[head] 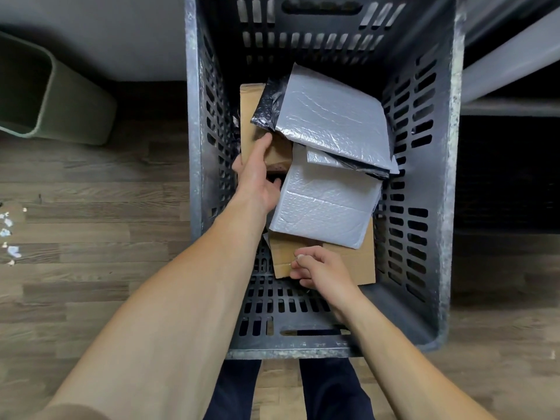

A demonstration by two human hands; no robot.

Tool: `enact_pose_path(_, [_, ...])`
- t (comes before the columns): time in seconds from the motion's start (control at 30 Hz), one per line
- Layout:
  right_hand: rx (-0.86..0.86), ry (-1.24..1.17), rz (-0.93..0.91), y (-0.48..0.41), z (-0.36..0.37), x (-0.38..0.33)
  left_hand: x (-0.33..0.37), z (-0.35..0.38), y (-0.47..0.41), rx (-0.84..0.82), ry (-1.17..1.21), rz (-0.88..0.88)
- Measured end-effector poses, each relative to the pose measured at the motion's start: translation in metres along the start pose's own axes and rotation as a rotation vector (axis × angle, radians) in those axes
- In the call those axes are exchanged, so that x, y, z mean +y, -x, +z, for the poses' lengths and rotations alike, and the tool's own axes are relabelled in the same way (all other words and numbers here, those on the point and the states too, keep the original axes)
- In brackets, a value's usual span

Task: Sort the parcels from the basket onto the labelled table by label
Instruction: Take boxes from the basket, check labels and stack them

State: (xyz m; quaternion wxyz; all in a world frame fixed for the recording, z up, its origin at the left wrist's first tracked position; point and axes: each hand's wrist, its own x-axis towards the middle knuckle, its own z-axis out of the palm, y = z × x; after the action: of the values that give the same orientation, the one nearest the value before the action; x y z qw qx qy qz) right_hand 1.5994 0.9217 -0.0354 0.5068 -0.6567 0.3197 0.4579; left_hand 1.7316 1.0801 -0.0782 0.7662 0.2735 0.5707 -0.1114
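Grey slotted plastic forms the basket [194, 116], which stands on a wood-plank floor [91, 192], and we look straight down into it. All the parcels we can see lie inside it.

At the far left of the basket lies a brown cardboard box [250, 116]. The left hand [257, 180] grips this box's near end, with the thumb stretched along the top and the fingers curled round the near edge. A black bubble mailer [268, 104] lies over the box's right side. A silver-grey bubble mailer [333, 122] lies tilted on top of the black one and reaches toward the right wall.

Nearer to us, a white bubble mailer [324, 207] is partly tucked under the silver-grey one. It rests in turn on a second cardboard box [351, 262] at the near right. The right hand [321, 272] holds that box at its near left corner, with the fingers curled over the edge.

To the left of the basket a green bin [75, 110] lies tipped on the floor. Small pale scraps [10, 234] lie scattered at the left edge of the view. Dark trouser legs [233, 389] show below the basket's near rim.
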Motion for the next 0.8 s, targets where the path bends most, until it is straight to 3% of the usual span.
enact_pose_path(0.17, [-0.004, 0.000, 0.009, 0.008, 0.002, 0.003, 0.003, 0.000, 0.009, 0.035, 0.002, 0.087])
enact_pose_path(0.47, [0.007, -0.043, -0.048, 0.064, -0.012, -0.045, -0.020, -0.020, 0.118, 0.155, -0.033, 0.005])
enact_pose_path(0.67, [-0.008, -0.100, -0.116, 0.115, -0.031, -0.061, -0.033, -0.038, 0.208, 0.035, -0.104, 0.026])
enact_pose_path(0.8, [-0.189, -0.181, -0.123, 0.166, -0.045, -0.086, -0.037, -0.044, 0.278, -0.067, -0.180, 0.069])
